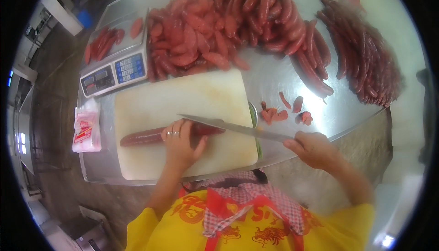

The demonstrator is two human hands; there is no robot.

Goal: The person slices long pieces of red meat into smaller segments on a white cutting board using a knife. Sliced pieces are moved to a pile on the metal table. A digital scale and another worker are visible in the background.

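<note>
Steel table (274, 77); left hand (179, 146) palm-down, fingers clamped on sausage (142, 137); right hand (316, 150) out sideways, fingers gripping knife (240, 128).

your left hand (180, 143) covers the middle of the sausage (141, 137), and the knife (235, 127) hides a strip farther right. your right hand (315, 150) hides its handle. only slivers of a green thing (259, 150) show beside the board (183, 93). the dark sausages (366, 63) blur rightward; the lower edge cuts your shirt (249, 226).
</note>
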